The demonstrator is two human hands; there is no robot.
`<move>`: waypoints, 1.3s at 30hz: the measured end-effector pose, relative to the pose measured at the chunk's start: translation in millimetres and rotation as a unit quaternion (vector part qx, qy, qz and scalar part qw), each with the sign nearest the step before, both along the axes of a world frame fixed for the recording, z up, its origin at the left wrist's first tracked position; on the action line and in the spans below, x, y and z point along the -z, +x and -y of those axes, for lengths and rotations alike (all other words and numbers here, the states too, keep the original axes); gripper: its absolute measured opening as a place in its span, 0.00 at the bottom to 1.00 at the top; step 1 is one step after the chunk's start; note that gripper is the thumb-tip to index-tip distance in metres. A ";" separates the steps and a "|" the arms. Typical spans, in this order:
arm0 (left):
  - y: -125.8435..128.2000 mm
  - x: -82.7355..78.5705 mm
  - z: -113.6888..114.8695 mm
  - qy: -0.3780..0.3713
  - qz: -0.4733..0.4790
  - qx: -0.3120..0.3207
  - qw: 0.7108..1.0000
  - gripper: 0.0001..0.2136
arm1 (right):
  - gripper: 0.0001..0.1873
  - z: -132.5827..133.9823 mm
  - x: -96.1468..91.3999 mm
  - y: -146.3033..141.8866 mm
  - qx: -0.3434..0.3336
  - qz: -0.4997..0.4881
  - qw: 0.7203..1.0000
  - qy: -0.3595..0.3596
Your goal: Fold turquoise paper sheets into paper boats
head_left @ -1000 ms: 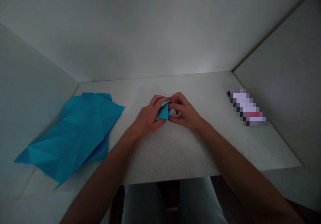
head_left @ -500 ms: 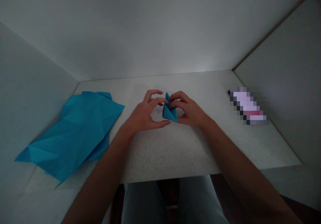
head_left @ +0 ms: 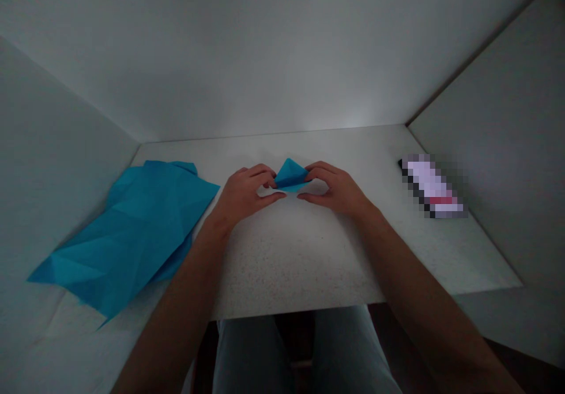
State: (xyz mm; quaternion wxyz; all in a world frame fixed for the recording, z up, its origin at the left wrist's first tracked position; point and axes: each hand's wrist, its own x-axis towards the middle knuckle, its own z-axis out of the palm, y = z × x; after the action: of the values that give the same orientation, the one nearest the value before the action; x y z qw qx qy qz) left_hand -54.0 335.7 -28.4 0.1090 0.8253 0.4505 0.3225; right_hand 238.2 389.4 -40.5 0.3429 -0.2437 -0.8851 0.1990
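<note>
A small piece of folded blue paper (head_left: 290, 172) is held between both hands over the middle of the table, its pointed tip facing the wall. My left hand (head_left: 247, 191) grips its left edge with curled fingers, the thumb stretched along the near side. On the opposite edge, my right hand (head_left: 338, 188) holds it the same way, thumb pointing inward. Between the two thumb tips there is a small gap. The paper's underside and its corners under the fingers are hidden.
Large creased blue paper sheets (head_left: 136, 229) lie at the left, partly over the table's edge and near my left forearm. A phone-like item (head_left: 430, 185), blurred by pixels, lies at the right by the side wall. Walls enclose the white table (head_left: 291, 264) at back and sides.
The folded paper has turned and opened wider, from a narrow upright shape to a broad triangle. My left fingers have closed onto its left edge; my right hand has shifted to the right edge.
</note>
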 end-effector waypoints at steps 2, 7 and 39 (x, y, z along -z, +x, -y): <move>0.2 0.8 -0.1 0.001 0.019 -0.006 1.000 0.16 | 0.11 0.0 2.1 -0.9 0.010 -0.015 1.000 -0.019; 10.3 2.6 2.8 -0.068 0.189 -0.015 0.980 0.15 | 0.13 2.3 7.0 -4.5 0.045 -0.094 0.989 -0.108; 36.7 2.8 2.5 -0.212 0.363 -0.133 0.897 0.18 | 0.30 15.2 0.1 -17.8 -0.115 -0.098 0.983 -0.108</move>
State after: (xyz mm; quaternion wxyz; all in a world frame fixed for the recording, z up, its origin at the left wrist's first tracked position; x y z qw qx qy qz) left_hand -17.3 333.2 -31.2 0.3936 0.5401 0.5431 0.5083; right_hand 220.4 374.2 -40.6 0.3742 -0.1553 -0.8427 0.3547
